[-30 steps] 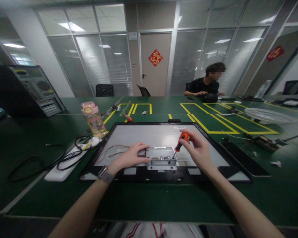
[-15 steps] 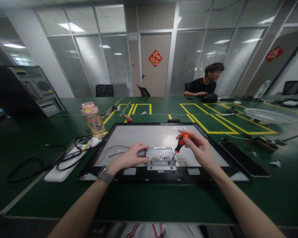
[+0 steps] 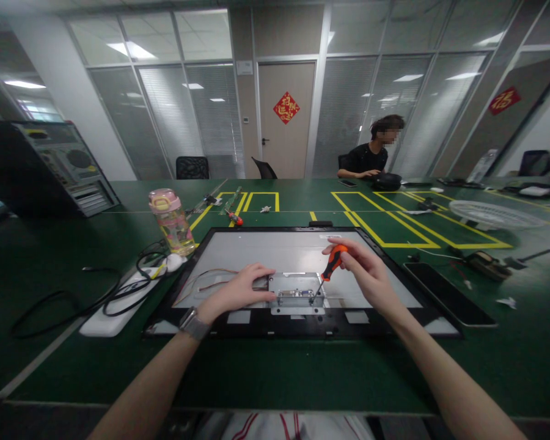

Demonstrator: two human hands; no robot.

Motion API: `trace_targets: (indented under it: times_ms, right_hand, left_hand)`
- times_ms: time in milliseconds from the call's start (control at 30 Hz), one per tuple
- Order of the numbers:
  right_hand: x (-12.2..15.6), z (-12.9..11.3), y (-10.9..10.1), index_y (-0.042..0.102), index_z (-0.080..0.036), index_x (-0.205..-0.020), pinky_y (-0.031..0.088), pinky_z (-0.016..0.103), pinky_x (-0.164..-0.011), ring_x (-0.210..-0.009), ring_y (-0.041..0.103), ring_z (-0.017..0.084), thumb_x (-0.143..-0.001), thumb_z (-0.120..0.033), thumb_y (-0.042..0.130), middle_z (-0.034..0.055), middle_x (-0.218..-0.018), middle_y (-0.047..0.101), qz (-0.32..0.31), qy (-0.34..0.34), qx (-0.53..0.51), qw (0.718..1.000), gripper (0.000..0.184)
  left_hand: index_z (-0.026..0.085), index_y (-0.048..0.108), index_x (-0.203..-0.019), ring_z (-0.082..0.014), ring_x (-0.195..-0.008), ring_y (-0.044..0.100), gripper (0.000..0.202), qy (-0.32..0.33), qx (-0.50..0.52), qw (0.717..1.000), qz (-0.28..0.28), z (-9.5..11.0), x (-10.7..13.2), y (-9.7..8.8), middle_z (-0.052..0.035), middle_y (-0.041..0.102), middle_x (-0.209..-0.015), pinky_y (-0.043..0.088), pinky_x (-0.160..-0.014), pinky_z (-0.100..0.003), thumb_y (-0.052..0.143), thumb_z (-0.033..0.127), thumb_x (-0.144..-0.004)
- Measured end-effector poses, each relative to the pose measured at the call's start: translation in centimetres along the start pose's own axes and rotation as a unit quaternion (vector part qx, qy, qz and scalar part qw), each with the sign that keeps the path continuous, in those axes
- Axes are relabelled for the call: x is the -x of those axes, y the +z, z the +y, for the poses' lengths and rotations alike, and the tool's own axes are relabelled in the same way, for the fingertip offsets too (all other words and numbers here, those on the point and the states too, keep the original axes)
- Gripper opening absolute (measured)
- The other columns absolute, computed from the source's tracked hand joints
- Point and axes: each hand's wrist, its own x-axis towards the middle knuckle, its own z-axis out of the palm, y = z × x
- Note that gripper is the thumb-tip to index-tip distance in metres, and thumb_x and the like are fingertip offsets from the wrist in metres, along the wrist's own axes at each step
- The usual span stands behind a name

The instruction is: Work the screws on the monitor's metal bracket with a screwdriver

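Note:
A flat display panel [image 3: 256,247] with a black frame lies on the table, its grey back up. Near its front edge sits a silver metal bracket [image 3: 297,283] with a row of small connectors. My left hand [image 3: 241,287] grips the bracket's left side, thumb in front and fingers behind. An orange-and-black screwdriver [image 3: 333,263] is in my right hand [image 3: 366,269], held tilted between thumb and fingers. Its tip reaches down to the bracket's right front corner; the screw there is too small to make out. Thin wires [image 3: 201,281] run left from the bracket.
Left of the panel stand a pink-lidded bottle [image 3: 172,223] and a white power strip [image 3: 114,315] with black cables. A black phone-like slab [image 3: 449,293] lies to the right. Beyond the panel is another screwdriver [image 3: 235,218]. A person [image 3: 371,153] sits across the table.
My right fingers have shifted on the screwdriver handle and spread a little; its tip stays at the same corner. My left hand keeps its place. The person opposite has leaned slightly left.

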Motion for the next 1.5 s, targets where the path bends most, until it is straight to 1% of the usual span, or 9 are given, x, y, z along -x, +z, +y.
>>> trace_targets:
  times_ms: [167, 300, 367, 567, 733, 933, 1133, 1333, 1500]
  right_hand:
    - [0.1, 0.0, 0.0, 0.067, -0.026, -0.097, 0.049, 0.03, -0.071, -0.086, 0.061, 0.019, -0.086, -0.033, 0.058, 0.0037, -0.096, 0.064, 0.02, -0.023, 0.027, 0.999, 0.016]
    - [0.2, -0.2, 0.0, 0.059, -0.027, -0.117, 0.05, 0.032, -0.073, -0.082, 0.062, 0.018, -0.087, -0.031, 0.056, 0.0046, -0.095, 0.066, 0.002, 0.016, 0.004, 1.0, 0.03]
    - [0.1, -0.2, 0.0, 0.058, -0.027, -0.119, 0.05, 0.033, -0.072, -0.084, 0.062, 0.019, -0.09, -0.032, 0.051, 0.006, -0.097, 0.067, -0.011, 0.017, -0.015, 1.0, 0.03]
    - [0.1, 0.2, 0.0, 0.069, -0.026, -0.091, 0.05, 0.034, -0.072, -0.087, 0.06, 0.021, -0.085, -0.035, 0.059, 0.0051, -0.095, 0.063, 0.031, -0.016, -0.003, 0.999, 0.015]
    - [0.0, 0.2, -0.2, 0.064, -0.028, -0.111, 0.051, 0.038, -0.079, -0.087, 0.063, 0.02, -0.086, -0.033, 0.057, 0.0048, -0.094, 0.067, 0.023, 0.025, -0.028, 0.999, 0.025]
    - [0.1, 0.8, -0.1, 0.068, -0.027, -0.095, 0.051, 0.035, -0.076, -0.089, 0.061, 0.02, -0.085, -0.035, 0.06, 0.0042, -0.097, 0.064, 0.039, 0.004, -0.035, 0.999, 0.015]
    - [0.1, 1.2, -0.1, 0.062, -0.027, -0.113, 0.051, 0.034, -0.071, -0.086, 0.063, 0.02, -0.087, -0.035, 0.056, 0.0069, -0.099, 0.067, 0.022, 0.037, -0.044, 0.998, 0.027]
    - [0.1, 1.4, 0.1, 0.069, -0.028, -0.093, 0.052, 0.033, -0.071, -0.09, 0.061, 0.021, -0.082, -0.036, 0.063, 0.0043, -0.098, 0.064, 0.053, 0.012, -0.064, 0.996, 0.015]
    - [0.0, 0.9, 0.1, 0.067, -0.028, -0.105, 0.05, 0.033, -0.071, -0.085, 0.061, 0.019, -0.086, -0.035, 0.057, 0.0051, -0.094, 0.066, 0.034, 0.051, -0.089, 0.994, 0.022]
  left_hand:
    - [0.022, 0.052, -0.128, -0.023, -0.109, 0.051, 0.058, 0.005, -0.001, 1.0, 0.0, 0.1, 0.0, 0.0, -0.0073, 0.051, -0.115, 0.037, -0.099, -0.032, 0.063, 0.049, -0.079]
    - [0.023, 0.052, -0.128, -0.0232, -0.11, 0.05, 0.058, -0.004, 0.001, 1.0, -0.003, 0.2, 0.0, -0.1, -0.0072, 0.051, -0.116, 0.036, -0.1, -0.033, 0.063, 0.05, -0.078]
    - [0.024, 0.052, -0.128, -0.0234, -0.11, 0.05, 0.057, -0.004, 0.001, 1.0, -0.003, 0.2, 0.0, -0.1, -0.0069, 0.051, -0.117, 0.036, -0.1, -0.034, 0.063, 0.05, -0.078]
    - [0.024, 0.052, -0.128, -0.0236, -0.11, 0.05, 0.057, -0.005, 0.0, 1.0, -0.002, 0.2, 0.0, 0.0, -0.0072, 0.051, -0.117, 0.036, -0.099, -0.033, 0.063, 0.05, -0.078]
    - [0.024, 0.051, -0.128, -0.0231, -0.109, 0.05, 0.058, -0.001, -0.002, 1.0, -0.002, 0.2, 0.0, 0.0, -0.0068, 0.051, -0.116, 0.037, -0.099, -0.033, 0.063, 0.051, -0.078]
    - [0.025, 0.051, -0.129, -0.0232, -0.11, 0.05, 0.059, -0.001, 0.0, 1.0, -0.005, 0.0, 0.0, 0.0, -0.0066, 0.051, -0.118, 0.037, -0.099, -0.034, 0.062, 0.052, -0.078]
    - [0.024, 0.052, -0.128, -0.0241, -0.111, 0.05, 0.059, -0.001, 0.0, 1.0, 0.002, -0.2, 0.0, 0.1, -0.0072, 0.051, -0.117, 0.037, -0.1, -0.034, 0.064, 0.052, -0.077]
    - [0.024, 0.053, -0.127, -0.0239, -0.11, 0.051, 0.058, -0.003, 0.002, 1.0, 0.008, 0.0, 0.0, 0.0, -0.0068, 0.051, -0.117, 0.037, -0.099, -0.033, 0.064, 0.051, -0.077]
    - [0.023, 0.053, -0.127, -0.0237, -0.11, 0.051, 0.057, -0.006, 0.004, 1.0, 0.003, 0.4, 0.0, 0.0, -0.0069, 0.051, -0.116, 0.038, -0.099, -0.032, 0.065, 0.049, -0.077]
